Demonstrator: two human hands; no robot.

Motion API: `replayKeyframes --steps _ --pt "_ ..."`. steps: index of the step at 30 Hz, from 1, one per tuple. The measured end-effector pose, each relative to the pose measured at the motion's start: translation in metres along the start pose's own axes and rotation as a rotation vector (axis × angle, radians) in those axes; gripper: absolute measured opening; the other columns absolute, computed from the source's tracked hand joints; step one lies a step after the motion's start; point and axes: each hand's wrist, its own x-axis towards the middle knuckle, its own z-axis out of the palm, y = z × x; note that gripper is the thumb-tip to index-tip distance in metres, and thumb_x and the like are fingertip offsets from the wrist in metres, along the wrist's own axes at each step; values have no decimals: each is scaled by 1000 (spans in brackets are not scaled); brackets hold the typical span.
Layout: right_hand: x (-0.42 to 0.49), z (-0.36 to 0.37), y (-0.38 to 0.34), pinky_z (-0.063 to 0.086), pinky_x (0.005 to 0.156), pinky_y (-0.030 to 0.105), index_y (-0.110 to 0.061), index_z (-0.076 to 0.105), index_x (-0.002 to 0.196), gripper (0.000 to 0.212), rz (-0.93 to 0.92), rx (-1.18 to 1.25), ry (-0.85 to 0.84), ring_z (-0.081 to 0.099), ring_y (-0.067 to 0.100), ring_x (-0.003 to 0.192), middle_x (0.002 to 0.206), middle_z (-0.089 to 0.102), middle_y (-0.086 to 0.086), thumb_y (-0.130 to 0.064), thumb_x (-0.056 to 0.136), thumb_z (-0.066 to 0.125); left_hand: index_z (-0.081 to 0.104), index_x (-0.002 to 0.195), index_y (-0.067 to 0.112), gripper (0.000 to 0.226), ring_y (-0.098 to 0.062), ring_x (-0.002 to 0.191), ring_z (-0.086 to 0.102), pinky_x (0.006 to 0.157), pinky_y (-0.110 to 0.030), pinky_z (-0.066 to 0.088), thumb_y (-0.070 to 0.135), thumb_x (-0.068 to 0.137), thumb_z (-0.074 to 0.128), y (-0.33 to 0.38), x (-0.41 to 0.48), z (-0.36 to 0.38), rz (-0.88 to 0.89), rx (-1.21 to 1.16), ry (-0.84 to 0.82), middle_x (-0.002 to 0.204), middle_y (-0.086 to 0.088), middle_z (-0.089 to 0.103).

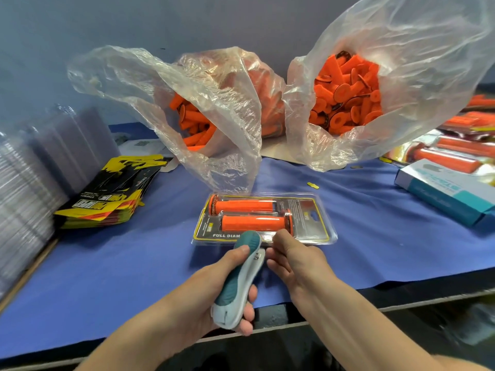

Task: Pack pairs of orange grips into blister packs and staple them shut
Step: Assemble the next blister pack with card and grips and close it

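Plastic of the pack point(302, 218) looks light, springy, slippery; my right hand point(294, 261) pinches its near edge, left hand point(203, 287) wraps the stapler point(238, 274) beside it.

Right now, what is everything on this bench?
blister pack: one, clear, centre of cloth
packed grips: two, orange, inside the blister pack
bags: two, clear, back, holding loose orange grips
printed cards: stack, black and yellow, left
plastic shells: stacks, clear, far left
finished packs: several, orange, far right
box: one, teal and white, right
cloth: one, blue, under everything
stapler: one, teal and grey, in left hand
left hand: grips the stapler
right hand: holds the blister pack's near edge
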Motion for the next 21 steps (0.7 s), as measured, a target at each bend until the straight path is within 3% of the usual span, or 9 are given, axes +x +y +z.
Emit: replayKeyframes --steps 4,7,12,17,21 --pt "-2 1 -2 45 48 19 -11 62 74 13 -10 -47 17 52 8 49 61 62 -1 -7 86 61 76 77 6 61 -28 51 60 48 -33 52 64 56 82 -9 11 -2 16 -47 -77 70 -16 62" --pt "-4 2 -1 42 46 19 -10 62 71 15 -20 -59 27 48 5 43 59 62 0 -6 85 61 76 91 2 86 -32 51 60 48 -34 51 68 38 89 -10 19 -3 4 -88 -77 71 -18 62" --pt "-4 3 -2 42 48 20 -13 60 67 19 -27 -69 57 47 5 43 55 60 -4 -8 85 62 74 69 5 65 -31 47 59 45 -32 50 66 47 80 -11 22 1 18 -123 -77 64 -17 60" --pt "-6 4 -4 42 49 21 -12 63 71 13 -22 -81 65 48 5 43 55 60 -5 -10 84 64 77 83 3 72 -32 48 58 47 -34 50 65 46 79 -12 25 1 43 -128 -37 69 -20 61" --pt "-6 3 -6 40 49 21 -13 63 71 14 -13 -85 71 48 4 43 55 61 -6 -12 84 65 78 77 7 67 -31 46 56 46 -34 50 63 41 81 -11 26 3 50 -136 6 68 -20 61"
